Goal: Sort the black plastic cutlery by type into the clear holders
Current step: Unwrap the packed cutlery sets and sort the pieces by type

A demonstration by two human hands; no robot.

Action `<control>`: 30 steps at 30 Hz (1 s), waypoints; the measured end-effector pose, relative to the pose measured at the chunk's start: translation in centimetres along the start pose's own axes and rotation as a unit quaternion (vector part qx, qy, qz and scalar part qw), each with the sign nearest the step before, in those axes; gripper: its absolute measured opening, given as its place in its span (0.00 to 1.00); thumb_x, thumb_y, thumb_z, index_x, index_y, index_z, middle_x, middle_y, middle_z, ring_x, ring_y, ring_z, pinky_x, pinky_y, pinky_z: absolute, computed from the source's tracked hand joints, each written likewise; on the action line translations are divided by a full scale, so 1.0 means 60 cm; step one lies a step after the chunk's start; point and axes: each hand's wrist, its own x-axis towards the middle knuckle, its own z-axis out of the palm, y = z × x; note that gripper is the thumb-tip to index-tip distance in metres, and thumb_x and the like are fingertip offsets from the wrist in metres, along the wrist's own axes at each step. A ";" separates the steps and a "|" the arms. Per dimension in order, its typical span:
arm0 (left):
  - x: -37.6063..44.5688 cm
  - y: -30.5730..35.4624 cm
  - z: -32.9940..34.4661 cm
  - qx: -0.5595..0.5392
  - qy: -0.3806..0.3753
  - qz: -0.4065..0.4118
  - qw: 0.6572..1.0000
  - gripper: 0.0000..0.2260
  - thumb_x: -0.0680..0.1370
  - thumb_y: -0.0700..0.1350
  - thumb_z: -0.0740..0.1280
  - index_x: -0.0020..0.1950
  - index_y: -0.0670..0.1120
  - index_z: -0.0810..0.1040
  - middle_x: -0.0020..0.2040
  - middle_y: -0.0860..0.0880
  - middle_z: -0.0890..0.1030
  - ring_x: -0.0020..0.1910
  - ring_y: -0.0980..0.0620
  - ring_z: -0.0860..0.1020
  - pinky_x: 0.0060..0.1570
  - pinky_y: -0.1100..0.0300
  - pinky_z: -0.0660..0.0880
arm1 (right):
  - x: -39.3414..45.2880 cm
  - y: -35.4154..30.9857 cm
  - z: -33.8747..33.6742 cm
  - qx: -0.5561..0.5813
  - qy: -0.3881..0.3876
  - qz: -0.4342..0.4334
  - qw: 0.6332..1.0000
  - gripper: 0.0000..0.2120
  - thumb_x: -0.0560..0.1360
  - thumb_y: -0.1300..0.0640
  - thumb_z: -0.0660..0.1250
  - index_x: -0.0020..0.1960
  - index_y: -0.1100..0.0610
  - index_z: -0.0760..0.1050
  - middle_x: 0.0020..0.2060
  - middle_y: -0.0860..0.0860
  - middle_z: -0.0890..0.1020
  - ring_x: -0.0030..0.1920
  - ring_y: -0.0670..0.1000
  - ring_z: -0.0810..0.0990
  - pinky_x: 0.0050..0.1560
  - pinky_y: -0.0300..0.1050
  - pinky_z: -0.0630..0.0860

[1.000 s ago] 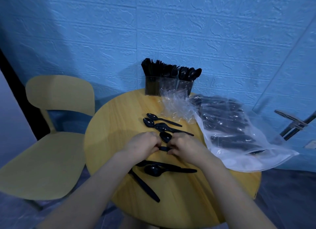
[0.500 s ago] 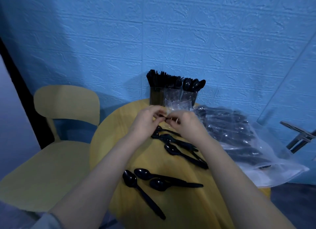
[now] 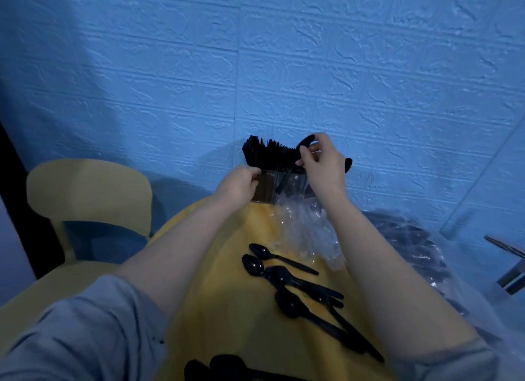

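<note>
Cutlery holders (image 3: 268,188) of clear plastic stand at the table's (image 3: 227,309) far edge against the blue wall, the left hand (image 3: 238,186) gripping their left end. Rightward, the right hand (image 3: 322,164) pinches a black spoon (image 3: 305,142) above them. Loose spoons (image 3: 287,278) lie nearer, beside a clear bag (image 3: 412,255).

Lighting dim, with a cold blue cast over the whole frame. Embossed wall (image 3: 284,68) is lit brightest at upper centre and darkens toward the left edge. Soft shadow falls on the wall behind the clear holders (image 3: 272,187). Black cutlery shows no surface detail. Wide-angle bending at the edges; lower corners soft.
</note>
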 end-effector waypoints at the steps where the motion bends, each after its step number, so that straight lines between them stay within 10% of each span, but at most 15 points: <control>1: 0.013 -0.004 0.008 0.029 -0.003 0.017 0.999 0.18 0.81 0.38 0.59 0.71 0.41 0.68 0.68 0.42 0.70 0.67 0.44 0.69 0.64 0.54 0.67 | 0.013 0.006 0.005 -0.003 0.010 -0.007 1.000 0.03 0.79 0.60 0.62 0.52 0.55 0.71 0.37 0.47 0.78 0.37 0.43 0.81 0.34 0.33 0.71; 9: 0.055 -0.018 0.064 0.221 0.014 0.049 0.974 0.26 0.78 0.41 0.60 0.76 0.44 0.58 0.71 0.45 0.64 0.70 0.47 0.62 0.68 0.52 0.60 | 0.082 0.033 0.036 0.003 0.035 -0.045 0.998 0.02 0.80 0.61 0.60 0.52 0.57 0.70 0.37 0.50 0.80 0.39 0.45 0.79 0.35 0.33 0.70; 22: 0.047 -0.027 0.079 0.161 0.029 0.038 0.986 0.28 0.77 0.39 0.61 0.76 0.44 0.58 0.71 0.44 0.61 0.70 0.46 0.60 0.66 0.52 0.64 | 0.083 0.102 0.115 -0.266 -0.093 -0.146 0.948 0.13 0.81 0.57 0.58 0.60 0.58 0.77 0.52 0.56 0.80 0.55 0.58 0.74 0.57 0.50 0.69; 30: 0.025 -0.026 0.066 0.105 -0.009 0.030 0.994 0.27 0.77 0.39 0.61 0.76 0.44 0.58 0.73 0.45 0.60 0.70 0.45 0.64 0.67 0.54 0.63 | 0.056 0.081 0.096 -0.409 -0.126 -0.127 0.895 0.23 0.82 0.50 0.52 0.76 0.54 0.57 0.69 0.52 0.67 0.67 0.57 0.64 0.65 0.51 0.58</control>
